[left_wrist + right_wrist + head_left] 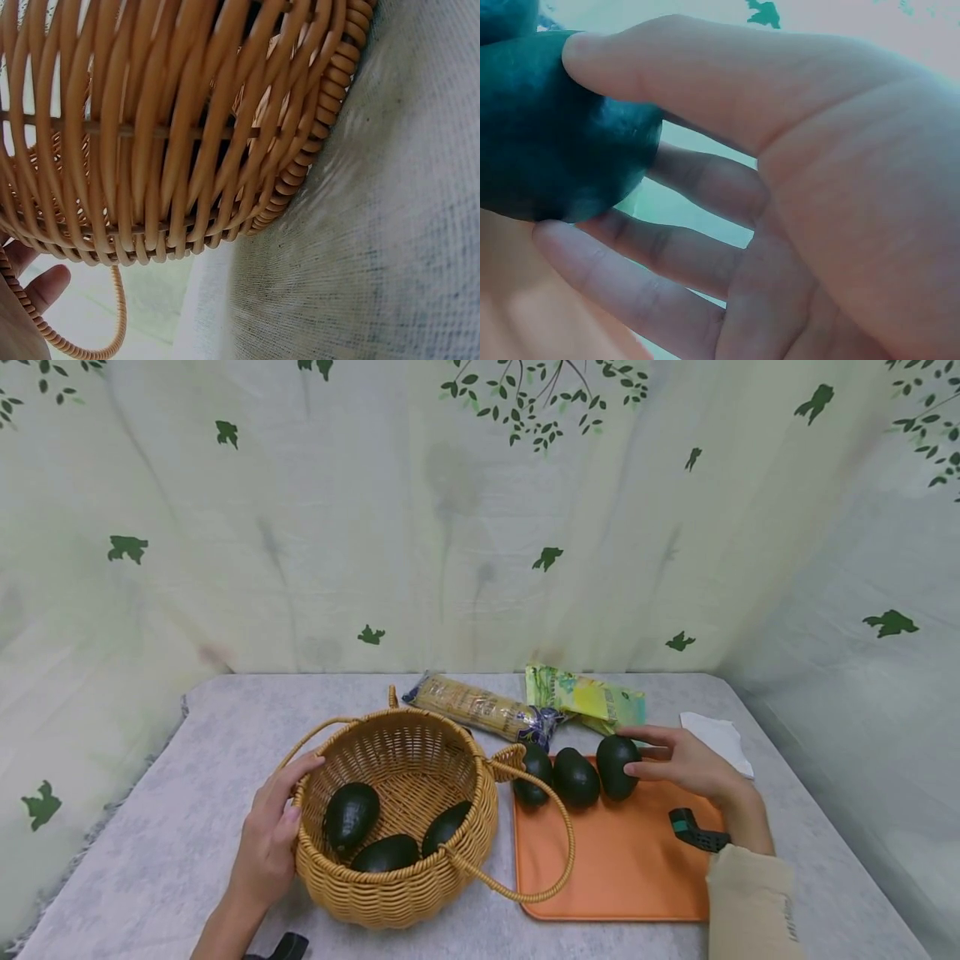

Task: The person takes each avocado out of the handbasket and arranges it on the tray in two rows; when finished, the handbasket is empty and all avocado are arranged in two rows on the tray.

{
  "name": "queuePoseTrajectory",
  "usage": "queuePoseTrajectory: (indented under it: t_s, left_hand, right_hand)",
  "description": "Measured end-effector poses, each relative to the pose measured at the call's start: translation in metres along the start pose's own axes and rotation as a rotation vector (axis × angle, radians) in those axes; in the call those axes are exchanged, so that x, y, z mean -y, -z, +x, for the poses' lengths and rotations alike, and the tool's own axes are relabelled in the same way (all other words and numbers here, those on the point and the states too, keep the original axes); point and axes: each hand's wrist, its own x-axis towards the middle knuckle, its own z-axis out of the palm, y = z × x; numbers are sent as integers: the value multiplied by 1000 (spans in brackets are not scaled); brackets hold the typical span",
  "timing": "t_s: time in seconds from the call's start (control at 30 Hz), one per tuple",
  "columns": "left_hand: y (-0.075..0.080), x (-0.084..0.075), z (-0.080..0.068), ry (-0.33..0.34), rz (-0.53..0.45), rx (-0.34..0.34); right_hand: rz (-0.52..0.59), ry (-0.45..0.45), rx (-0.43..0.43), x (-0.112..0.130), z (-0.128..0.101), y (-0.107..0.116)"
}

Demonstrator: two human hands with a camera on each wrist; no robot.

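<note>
Left hand: your left hand [272,835] rests against the left outer wall of the wicker basket [405,893], fingers curved round the rim and gripping it; the left wrist view shows the weave close up and a fingertip beside the loop handle.
Basket: it stands on the table [165,852] left of centre, near the front edge, one loop handle hanging over the orange mat [615,877].
Inside the basket: three dark avocados [350,814] lie on its bottom, close together.
Mat row: three more avocados stand in a line along the mat's far edge; the left one [534,774] is just beside the basket, the middle one [575,777] next to it.
Right avocado: the avocado [617,766] at the right end of that row sits on the mat's far edge.
Right hand: your right hand [690,767] holds that avocado, thumb on one side and fingers on the other, as the right wrist view confirms.
Far edge: a cracker packet [480,708] and a green packet [588,700] lie behind the mat; a white tissue [718,739] lies towards the far right corner.
</note>
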Motion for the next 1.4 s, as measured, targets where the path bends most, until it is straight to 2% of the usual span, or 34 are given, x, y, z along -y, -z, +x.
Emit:
queuePoseTrajectory:
  t_s: [0.37, 0.77, 1.03, 1.4]
  left_hand:
    - [2, 1, 0, -2, -1, -18]
    - [2, 1, 0, -13, -8, -21]
    - [1, 1, 0, -8, -2, -24]
    - [0, 1, 0, -6, -10, -15]
  right_hand:
    - [-10, -56, 35, -3, 11, -8]
    - [-77, -22, 24, 6, 11, -8]
    - [-141, 6, -36, 10, 10, -6]
    - [-111, 68, -55, 24, 7, -8]
